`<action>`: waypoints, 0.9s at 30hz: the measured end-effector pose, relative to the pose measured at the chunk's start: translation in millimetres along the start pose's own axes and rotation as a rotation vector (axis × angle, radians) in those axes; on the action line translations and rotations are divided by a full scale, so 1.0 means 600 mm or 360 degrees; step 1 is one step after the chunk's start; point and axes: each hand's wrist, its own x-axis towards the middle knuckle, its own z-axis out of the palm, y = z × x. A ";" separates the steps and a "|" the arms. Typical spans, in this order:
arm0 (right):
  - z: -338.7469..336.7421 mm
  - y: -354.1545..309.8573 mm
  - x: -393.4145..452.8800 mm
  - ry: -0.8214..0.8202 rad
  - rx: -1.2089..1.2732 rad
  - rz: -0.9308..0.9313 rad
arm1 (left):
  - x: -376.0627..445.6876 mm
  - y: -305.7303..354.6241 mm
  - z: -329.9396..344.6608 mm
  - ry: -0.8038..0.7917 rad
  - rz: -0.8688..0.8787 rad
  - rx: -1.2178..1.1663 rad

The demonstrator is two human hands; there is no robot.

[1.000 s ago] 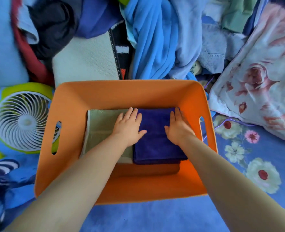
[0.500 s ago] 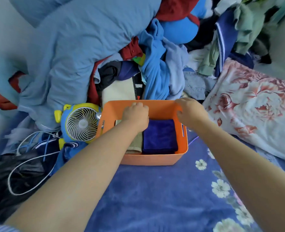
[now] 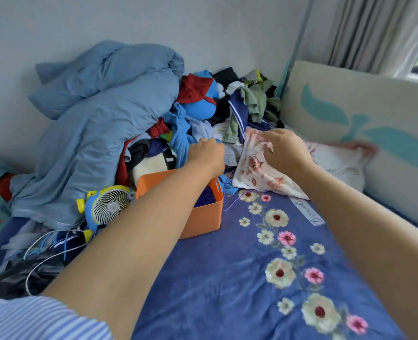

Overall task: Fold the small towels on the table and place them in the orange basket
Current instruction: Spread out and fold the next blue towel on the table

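On the blue floral bedspread (image 3: pixel 227 278) sits the orange basket (image 3: pixel 203 217), a purple towel (image 3: pixel 206 197) inside. Above its far rim, the left hand (image 3: pixel 206 153) curls its fingers; what they clasp cannot be told. Right hand (image 3: pixel 284 148) hovers loosely curled, empty.

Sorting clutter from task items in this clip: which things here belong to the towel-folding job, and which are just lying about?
Part of the job:
- orange basket
- purple towel inside it
- left hand and right hand, reaching past the basket toward the pile

Just lying about:
- small fan
- blue duvet
- clothes pile
- floral pillow
- flowered bedsheet
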 end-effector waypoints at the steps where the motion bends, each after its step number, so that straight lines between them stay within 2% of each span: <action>1: -0.027 0.003 -0.038 0.0039 -0.0033 0.0033 | -0.028 0.021 -0.014 0.0014 0.0050 0.0002; 4: -0.098 0.023 -0.147 0.0106 -0.0143 0.0149 | -0.102 0.091 -0.046 0.0051 0.0191 0.0001; 8: -0.172 0.064 -0.279 0.0060 -0.0284 0.0401 | -0.177 0.200 -0.082 0.0017 0.0394 -0.0047; 20: -0.457 0.282 -0.717 0.0097 -0.0716 0.1194 | -0.402 0.700 -0.222 0.0128 0.1331 -0.0188; 27: -0.628 0.420 -0.965 0.0190 -0.0795 0.1657 | -0.535 0.988 -0.273 0.0206 0.1707 -0.0261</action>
